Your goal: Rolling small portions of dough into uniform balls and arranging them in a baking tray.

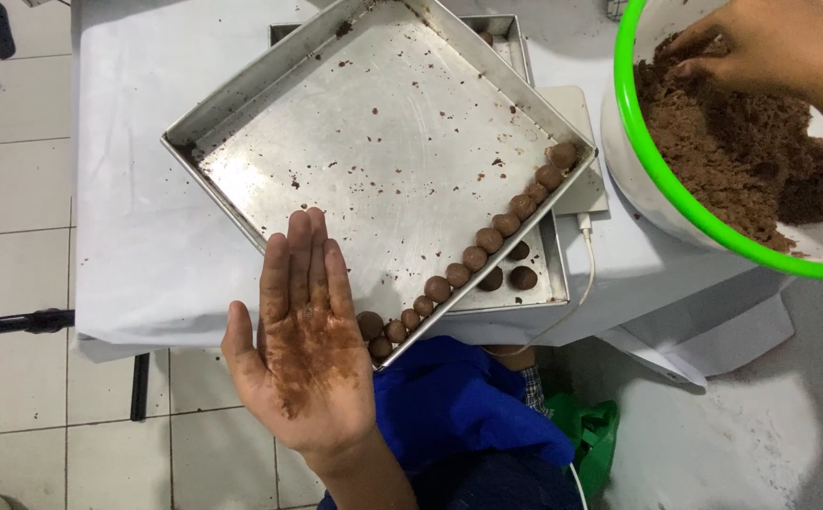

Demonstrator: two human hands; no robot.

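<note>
1. Down at six o'clock, the left hand [303, 354] is out flat, palm up, fingers together and released. It holds nothing, and brown smears coat the palm, so it looks like the rolling surface waiting for its next lump.

2. Up at one o'clock, the right hand [761, 42] is dipped into the chocolate dough [742, 151], fingers curled down into the crumbly mass. Whether it has a pinch closed in yet, I cannot tell; the fingertips are buried.

3. That dough sits in a white bowl with a green rim [662, 175], tipped toward the person at two o'clock, probably so the mix is easy to reach.

4. Centre frame, a square metal tray [374, 142] lies turned corner-on over a second tray [553, 269] beneath it.

5. Along the top tray's edge from three towards six o'clock runs a neat row of rolled balls [473, 257], each touching or just beside the next. Packed against the wall like that, they likely stay put and leave the rest of the tray free.

6. Two more balls [523, 277] rest in the lower tray, just beside the row.

7. Everything stands on a white cloth [137, 217]; a blue cloth [449, 397] lies at six o'clock.
</note>
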